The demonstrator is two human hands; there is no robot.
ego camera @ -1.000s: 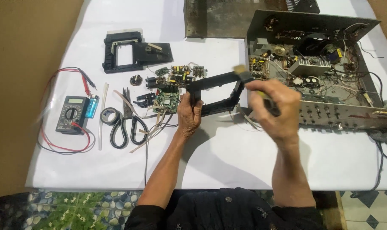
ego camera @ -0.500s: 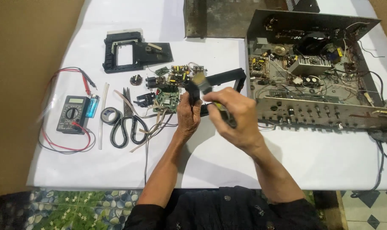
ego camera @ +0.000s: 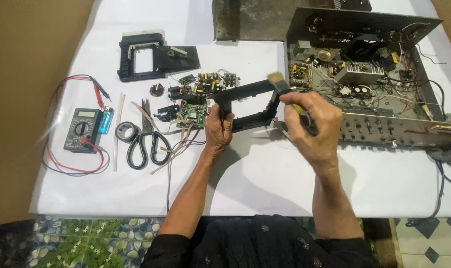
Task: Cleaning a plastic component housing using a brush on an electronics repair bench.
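My left hand [ego camera: 218, 130] grips the left side of a black rectangular plastic frame [ego camera: 249, 103], held up over the white table [ego camera: 265, 178]. My right hand [ego camera: 309, 126] holds a small paintbrush [ego camera: 280, 84] by its handle, its pale bristles resting at the frame's upper right corner. Just right of both hands lies an opened amplifier chassis [ego camera: 369, 84] with exposed boards and wires.
Small circuit boards [ego camera: 198, 97] lie behind my left hand. Further left are scissors [ego camera: 147, 136], a roll of black tape [ego camera: 125, 132], a multimeter [ego camera: 82, 129] with red and black leads, and another black plastic frame [ego camera: 153, 55]. A dark metal cover [ego camera: 247, 20] sits at the far edge.
My right hand swung left across the frame with the brush, then back right. The brush tip now rests on the frame's upper right corner. My left hand has kept its grip.
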